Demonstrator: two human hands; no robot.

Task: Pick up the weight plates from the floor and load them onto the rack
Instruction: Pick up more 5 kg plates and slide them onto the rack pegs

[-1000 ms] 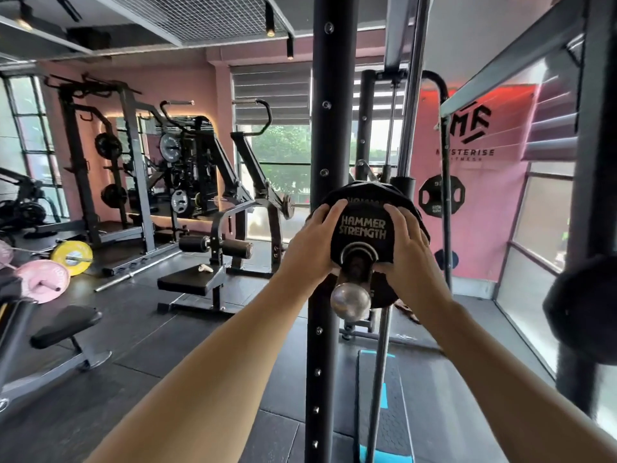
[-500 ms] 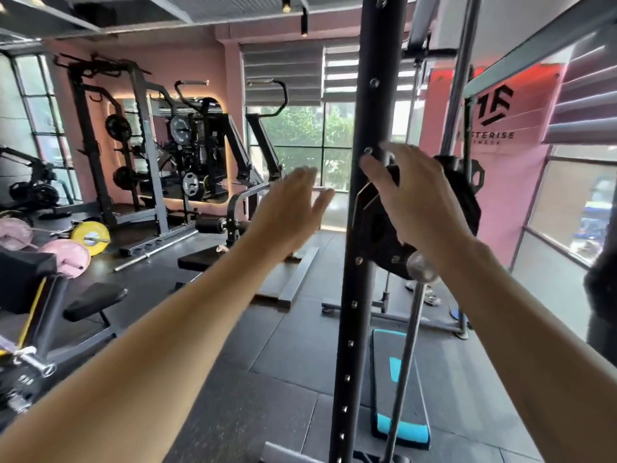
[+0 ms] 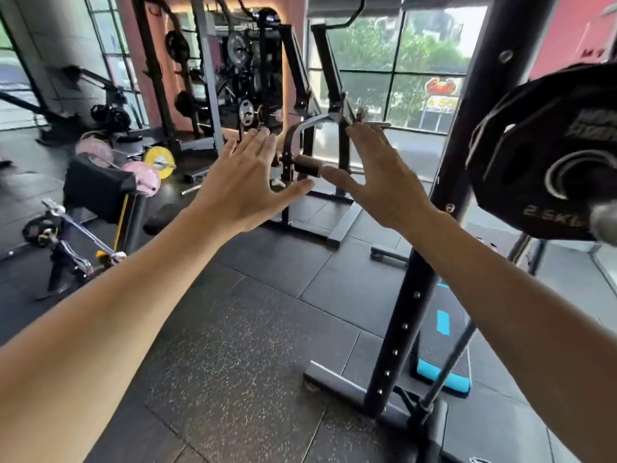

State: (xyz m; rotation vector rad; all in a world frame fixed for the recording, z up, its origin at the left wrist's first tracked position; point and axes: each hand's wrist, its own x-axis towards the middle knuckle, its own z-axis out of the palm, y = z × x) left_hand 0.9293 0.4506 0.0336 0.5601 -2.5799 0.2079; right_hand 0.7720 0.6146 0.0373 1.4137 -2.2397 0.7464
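Two bare hands hang in the air with nothing in them, the left hand [image 3: 247, 185] and the right hand [image 3: 380, 182] both flat with fingers spread and thumbs nearly meeting. To the right, a black many-sided rubber weight plate [image 3: 547, 152] sits on a steel peg [image 3: 604, 222] of the black perforated rack upright [image 3: 444, 208]; pale raised lettering near its lower edge reads "2.5 K", the rest cut off, and the blurred white brand words at its upper right are only partly in view. A second ago both hands were pressed on that plate's face, where "HAMMER STRENGTH" showed plainly; half a second ago the right hand was still at the plate while the left had come away; now both are clear of it and well to its left, and the plate stays on the peg. Far left on the dark speckled rubber floor [image 3: 233, 345] lie a yellow round bumper plate [image 3: 160, 162] and pink round bumper plates [image 3: 142, 178]. A black step platform with blue ends [image 3: 444, 375] lies near the rack's foot. Beyond the window a red and yellow sign is too blurred to read.
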